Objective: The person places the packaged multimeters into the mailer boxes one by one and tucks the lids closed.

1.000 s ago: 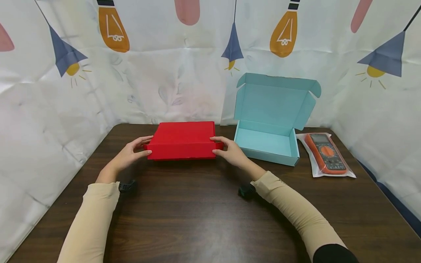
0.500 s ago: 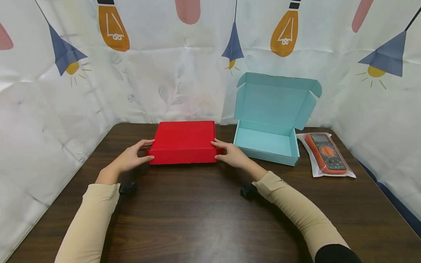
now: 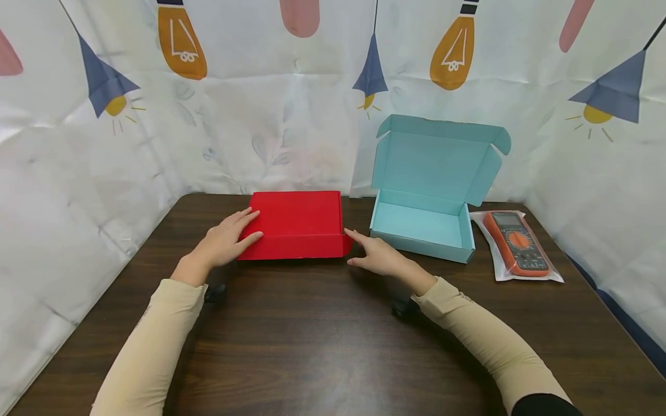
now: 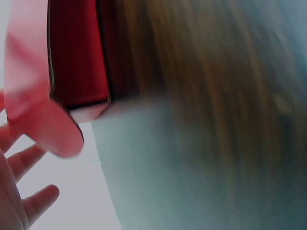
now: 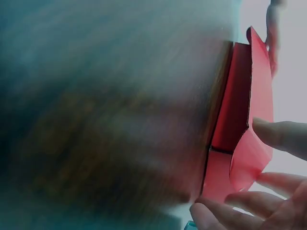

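Observation:
A red cardboard box (image 3: 296, 214) lies on the table, lid down, its front flap sloping out. In the left wrist view a dark gap shows beneath the red flap (image 4: 29, 91). My left hand (image 3: 221, 240) reaches over the box's left front corner with fingers extended; the left wrist view shows those fingers spread beside the flap. At the right front corner is my right hand (image 3: 382, 254), its index finger near the small side tab and its thumb apart. Around the flap's right end, the right wrist view shows loosely spread fingers (image 5: 280, 134); contact is hard to tell.
A light-blue box (image 3: 421, 216) stands with its lid up, right of the red box and behind my right hand. Farther right lies an orange multimeter (image 3: 515, 242) in a clear bag. A patterned cloth (image 3: 312, 115) hangs behind the dark wooden table (image 3: 312, 346).
The red box came slightly toward me, then stopped. My left hand shifted right onto its left corner. My right hand let go of the right corner and drew slightly right.

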`<state>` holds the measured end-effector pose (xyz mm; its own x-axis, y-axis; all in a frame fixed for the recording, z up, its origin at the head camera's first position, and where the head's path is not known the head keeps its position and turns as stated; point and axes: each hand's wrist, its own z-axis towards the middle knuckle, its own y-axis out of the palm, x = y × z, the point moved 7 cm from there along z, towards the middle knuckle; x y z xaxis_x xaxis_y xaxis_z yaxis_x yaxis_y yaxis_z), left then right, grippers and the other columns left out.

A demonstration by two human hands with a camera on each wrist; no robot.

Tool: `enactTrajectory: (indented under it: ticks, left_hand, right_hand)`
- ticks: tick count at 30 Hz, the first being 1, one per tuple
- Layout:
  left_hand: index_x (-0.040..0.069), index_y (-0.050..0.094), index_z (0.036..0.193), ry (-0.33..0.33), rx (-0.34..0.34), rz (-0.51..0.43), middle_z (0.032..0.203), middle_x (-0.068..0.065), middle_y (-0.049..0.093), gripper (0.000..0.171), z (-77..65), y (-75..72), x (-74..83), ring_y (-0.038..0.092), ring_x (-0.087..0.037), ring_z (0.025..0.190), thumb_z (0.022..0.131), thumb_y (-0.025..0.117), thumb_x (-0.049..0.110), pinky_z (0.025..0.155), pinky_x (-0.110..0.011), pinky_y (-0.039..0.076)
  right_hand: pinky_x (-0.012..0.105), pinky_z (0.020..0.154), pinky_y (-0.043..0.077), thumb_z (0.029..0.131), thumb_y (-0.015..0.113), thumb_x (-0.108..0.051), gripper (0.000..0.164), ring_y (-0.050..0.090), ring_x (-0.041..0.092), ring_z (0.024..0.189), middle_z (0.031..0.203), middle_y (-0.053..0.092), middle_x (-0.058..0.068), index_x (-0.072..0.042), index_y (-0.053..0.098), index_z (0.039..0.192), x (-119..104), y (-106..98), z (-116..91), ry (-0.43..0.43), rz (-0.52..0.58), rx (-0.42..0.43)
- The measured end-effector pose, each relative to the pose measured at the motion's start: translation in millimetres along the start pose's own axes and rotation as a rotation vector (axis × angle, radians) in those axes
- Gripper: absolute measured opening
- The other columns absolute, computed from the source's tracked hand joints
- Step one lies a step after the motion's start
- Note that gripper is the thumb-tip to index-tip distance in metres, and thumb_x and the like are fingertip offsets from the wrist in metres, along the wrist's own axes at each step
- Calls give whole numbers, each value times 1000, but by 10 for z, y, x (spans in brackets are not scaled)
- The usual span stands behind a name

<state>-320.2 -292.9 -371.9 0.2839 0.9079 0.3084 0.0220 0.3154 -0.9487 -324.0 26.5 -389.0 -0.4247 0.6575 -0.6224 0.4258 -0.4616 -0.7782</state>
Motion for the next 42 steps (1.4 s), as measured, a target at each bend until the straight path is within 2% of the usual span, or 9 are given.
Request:
enactTrajectory:
  ticks: [3,8,11,16,20,32,37,42]
  left_hand:
    - [4,30,161,14,-30,33,165,-24,23,73,87,57,61,20,-45,150,104,53,43,115,-68,22]
    - [6,26,162,2,-78,72,167,-23,19,75,206,133,124,11,-47,152,104,50,46,117,-68,14]
    - [6,24,163,-10,-97,83,167,-23,17,77,229,151,140,9,-48,152,104,51,47,116,-70,14]
    - [7,18,164,-20,-129,66,169,-22,10,78,213,168,161,3,-46,153,105,47,48,115,-72,11]
    - [7,15,165,-31,-142,56,170,-20,7,79,197,176,171,0,-45,154,105,46,49,114,-73,9]
    - [8,14,165,-45,-152,44,170,-19,4,79,189,208,152,-3,-44,154,105,45,49,114,-74,10]
    - [7,15,165,-45,-150,23,170,-20,5,82,196,213,133,-2,-45,153,103,49,48,113,-75,12]
    - [7,16,164,-41,-148,0,169,-20,6,87,203,224,115,1,-46,153,99,57,49,112,-76,14]
  right_hand:
    - [46,103,48,97,72,-21,81,51,31,133,160,37,18,-9,27,163,7,11,-25,16,-20,-20]
    - [46,109,44,97,72,-24,81,48,29,139,161,36,16,-6,26,162,-13,18,-22,-4,-42,-42]
    - [46,107,45,98,72,-25,81,51,28,134,160,38,17,-4,27,161,-22,25,-16,-14,-39,-57]
    - [46,111,42,98,72,-27,83,47,29,140,159,38,18,-2,24,161,-33,40,-7,-16,-20,-93]
    - [48,116,35,98,71,-28,88,38,29,147,162,34,17,-1,18,162,-29,82,-2,-16,61,-132]
    - [52,118,29,99,69,-23,93,34,26,149,161,36,15,-2,5,163,-63,140,-13,-40,302,-173]
    - [53,116,33,98,70,-24,92,39,27,146,155,44,15,-6,9,164,-75,116,5,-31,199,-120]
    - [46,102,50,98,71,-22,84,62,28,126,137,63,17,-8,21,164,-85,69,86,-34,13,-18]
